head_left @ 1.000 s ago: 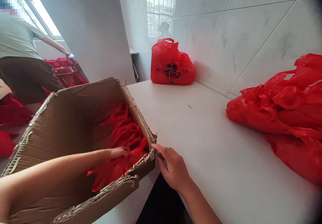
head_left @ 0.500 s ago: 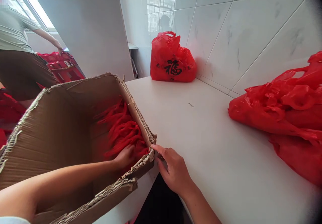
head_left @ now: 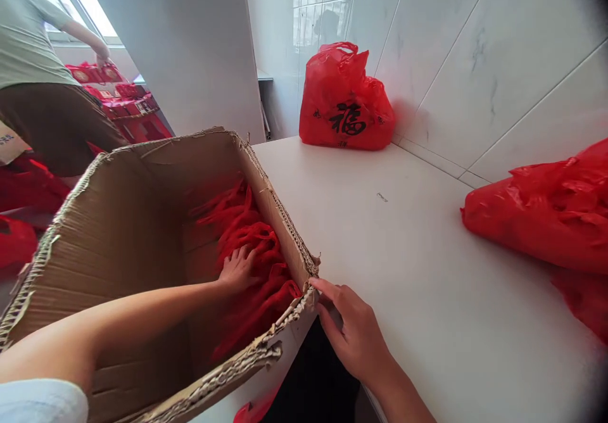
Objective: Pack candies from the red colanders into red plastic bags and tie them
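My left hand reaches down inside a large cardboard box with torn edges. Its fingers are spread and lie on a heap of red fabric-like items along the box's right side. Outside the box, my right hand has its index finger against the near right corner of the rim. The thumb is held apart below, and nothing shows between the fingers of that hand.
On the white table a red plastic bag with black characters stands against the tiled wall. More red bags lie at the right. A person stands at the far left beside red packages.
My left hand has moved up a little over the red items, and its fingers have spread. The view has shifted, so box and bags appear farther right. The person's hand now holds a red package.
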Demonstrator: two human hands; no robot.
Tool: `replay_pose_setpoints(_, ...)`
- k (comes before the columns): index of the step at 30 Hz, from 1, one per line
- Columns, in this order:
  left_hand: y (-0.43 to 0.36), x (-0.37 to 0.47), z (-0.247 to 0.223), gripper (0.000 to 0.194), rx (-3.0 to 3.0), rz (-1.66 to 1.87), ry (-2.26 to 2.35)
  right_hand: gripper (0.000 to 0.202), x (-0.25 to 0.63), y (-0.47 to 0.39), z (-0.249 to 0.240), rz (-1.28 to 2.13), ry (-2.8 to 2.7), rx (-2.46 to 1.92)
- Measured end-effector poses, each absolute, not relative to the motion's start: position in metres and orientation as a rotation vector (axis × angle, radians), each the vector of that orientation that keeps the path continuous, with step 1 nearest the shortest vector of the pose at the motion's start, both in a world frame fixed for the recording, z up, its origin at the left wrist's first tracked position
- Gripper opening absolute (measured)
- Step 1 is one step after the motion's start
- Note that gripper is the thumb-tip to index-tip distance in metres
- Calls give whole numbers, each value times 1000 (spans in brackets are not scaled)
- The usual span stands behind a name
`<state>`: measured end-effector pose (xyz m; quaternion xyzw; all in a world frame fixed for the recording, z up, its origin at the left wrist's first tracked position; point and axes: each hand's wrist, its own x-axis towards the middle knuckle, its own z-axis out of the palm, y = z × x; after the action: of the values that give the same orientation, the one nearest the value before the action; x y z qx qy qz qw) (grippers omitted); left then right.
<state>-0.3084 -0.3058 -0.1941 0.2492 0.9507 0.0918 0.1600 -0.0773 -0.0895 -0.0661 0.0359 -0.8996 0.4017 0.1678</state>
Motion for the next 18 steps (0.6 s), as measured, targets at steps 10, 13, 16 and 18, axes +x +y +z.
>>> replay_pose_setpoints(10,-297,-348,-213,49,641,91,2794,48,-79,-90,-66,1174,-2538,124)
replay_pose_setpoints(13,-295,-361,-206,41,556,53,2880,46,-79,-89,-65,1168,-2546,119)
replay_pose_setpoints(16,-292,-360,-202,40,551,39,2888,45,-79,-89,-65,1156,-2560,108)
replay_pose_setpoints(18,-290,-353,-198,43,566,38,2864,45,-79,-89,-65,1148,-2562,104)
